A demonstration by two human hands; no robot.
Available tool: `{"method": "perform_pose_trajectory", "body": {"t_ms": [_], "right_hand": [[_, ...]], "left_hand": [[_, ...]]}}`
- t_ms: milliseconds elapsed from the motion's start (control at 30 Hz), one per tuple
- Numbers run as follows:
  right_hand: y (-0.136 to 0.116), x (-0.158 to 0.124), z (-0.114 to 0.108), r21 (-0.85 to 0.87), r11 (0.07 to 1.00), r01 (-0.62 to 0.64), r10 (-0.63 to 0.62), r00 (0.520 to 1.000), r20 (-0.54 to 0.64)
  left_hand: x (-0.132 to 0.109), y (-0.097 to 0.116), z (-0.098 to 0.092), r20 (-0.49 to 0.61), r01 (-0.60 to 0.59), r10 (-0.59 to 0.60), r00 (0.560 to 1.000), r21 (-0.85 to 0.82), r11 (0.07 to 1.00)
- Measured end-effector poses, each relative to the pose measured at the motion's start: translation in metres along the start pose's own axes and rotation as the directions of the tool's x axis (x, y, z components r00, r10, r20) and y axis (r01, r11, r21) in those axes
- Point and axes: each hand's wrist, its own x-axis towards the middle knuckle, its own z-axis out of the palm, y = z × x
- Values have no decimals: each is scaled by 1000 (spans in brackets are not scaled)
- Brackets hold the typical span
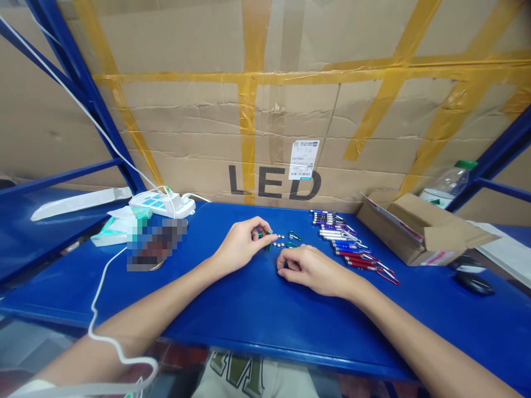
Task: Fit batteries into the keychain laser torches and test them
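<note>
Beneath both hands (240,241) (313,268), blue tabletop (249,309) before yellow-taped cardboard (186,127).

The table (240,309) is blue; the cardboard (186,127) brown, its tape (248,116) yellow; carabiners (295,236) green; tubes (343,244) red, blue, silver, purple.

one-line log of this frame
left hand: holding green part | right hand: curled near silver discs, grip unclear | to the right: tubes

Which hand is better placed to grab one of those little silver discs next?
Probably the right hand: it is close to the silver discs and seems to hold nothing. The left hand is close too, but it is busy holding a green piece.
</note>
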Motion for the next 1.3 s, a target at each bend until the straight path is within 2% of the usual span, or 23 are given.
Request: {"method": "perform_pose_trajectory", "body": {"t_ms": [833,1133,1300], "right_hand": [[4,1,2,-58,998,4,-7,999,-45],[5,1,3,-82,997,-3,-1,999,-51],[5,1,3,-91,996,4,-10,998,-61]], "left_hand": [[0,-4,3,48,19,-18,999,-5,1000],[-2,3,0,-26,-60,59,998,-32,998],[-2,3,0,-5,-77,77,997,-14,997]]}}
